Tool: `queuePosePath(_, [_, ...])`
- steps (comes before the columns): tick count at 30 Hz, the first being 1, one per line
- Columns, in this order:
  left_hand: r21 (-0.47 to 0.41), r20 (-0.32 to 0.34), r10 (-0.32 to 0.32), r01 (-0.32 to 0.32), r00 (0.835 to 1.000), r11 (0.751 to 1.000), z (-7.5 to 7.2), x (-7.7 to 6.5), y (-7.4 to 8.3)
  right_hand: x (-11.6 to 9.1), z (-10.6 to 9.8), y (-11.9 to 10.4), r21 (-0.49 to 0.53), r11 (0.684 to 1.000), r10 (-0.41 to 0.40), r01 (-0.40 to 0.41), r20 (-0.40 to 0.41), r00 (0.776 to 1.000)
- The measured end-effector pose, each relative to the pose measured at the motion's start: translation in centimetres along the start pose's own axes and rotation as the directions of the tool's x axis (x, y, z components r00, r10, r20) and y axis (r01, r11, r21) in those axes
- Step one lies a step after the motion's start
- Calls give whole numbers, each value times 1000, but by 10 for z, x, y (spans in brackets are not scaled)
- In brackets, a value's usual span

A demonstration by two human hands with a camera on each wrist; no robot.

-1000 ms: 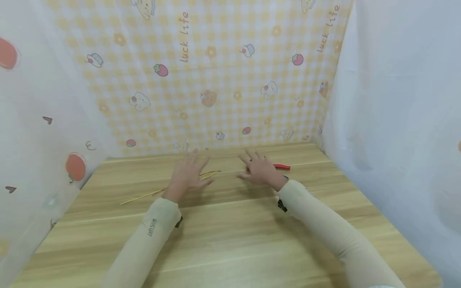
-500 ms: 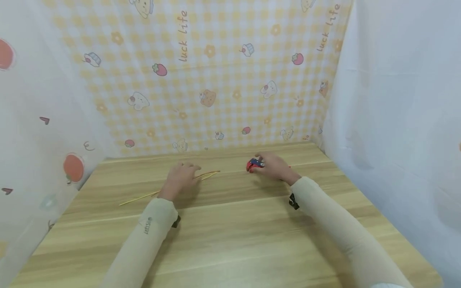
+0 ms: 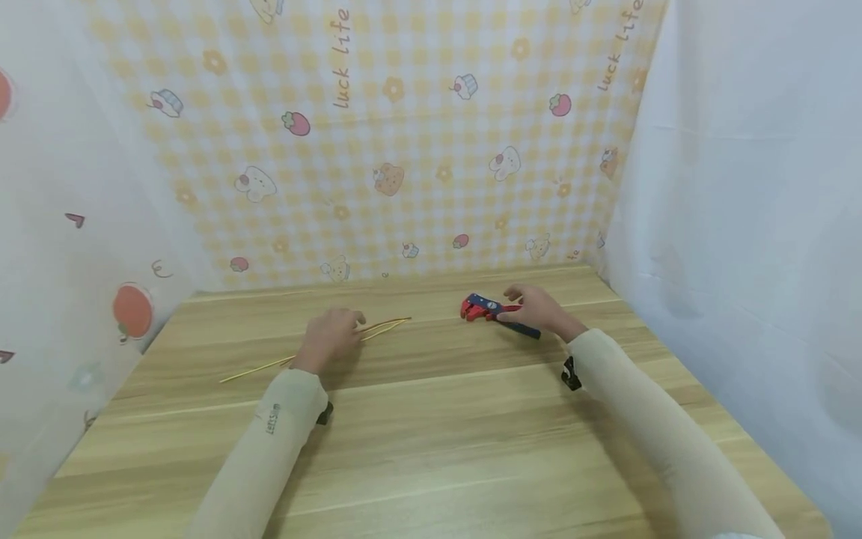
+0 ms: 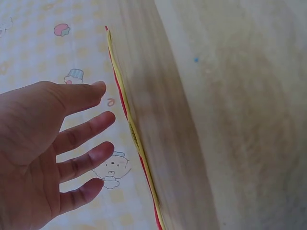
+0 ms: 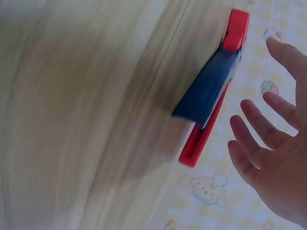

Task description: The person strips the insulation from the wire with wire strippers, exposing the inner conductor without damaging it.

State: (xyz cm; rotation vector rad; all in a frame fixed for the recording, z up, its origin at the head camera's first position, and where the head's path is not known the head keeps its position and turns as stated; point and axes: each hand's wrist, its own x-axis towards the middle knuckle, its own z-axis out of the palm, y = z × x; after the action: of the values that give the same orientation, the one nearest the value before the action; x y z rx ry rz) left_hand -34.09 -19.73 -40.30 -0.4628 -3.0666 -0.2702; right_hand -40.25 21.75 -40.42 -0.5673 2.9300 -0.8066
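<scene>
In the head view, my left hand (image 3: 331, 337) hovers over the middle of several thin yellow and red wires (image 3: 259, 370). From the left wrist, its relaxed fingers point at the wires (image 4: 121, 79) with nothing between them. The red and dark blue wire stripper (image 3: 481, 305) lies at the back right of the table, its head pointing left. Over its handles is my right hand (image 3: 539, 308), loosely curved, hiding part of them in the head view. The right wrist view has these fingers spread beside the wire stripper (image 5: 211, 86), gripping nothing.
A wood-grain table (image 3: 417, 449) spans the workspace. Behind it hangs a yellow checked cloth (image 3: 424, 135), with white sheets closing both sides. Black wrist devices (image 3: 571, 373) sit under the sleeves.
My right hand has drawn back to the right, uncovering the wire stripper's head. The left hand has shifted slightly left, and its spread fingers have relaxed into a curve over the wires.
</scene>
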Motion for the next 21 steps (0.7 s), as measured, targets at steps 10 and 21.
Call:
queuePosePath(10, [-11, 52, -25, 25, 998, 1000, 4, 1, -5, -4, -4, 12, -3, 999, 44, -44, 60, 997])
queuePosePath(21, [-28, 89, -32, 35, 995, 999, 2, 1, -5, 2, -1, 19, -45, 996, 82, -78, 94, 992])
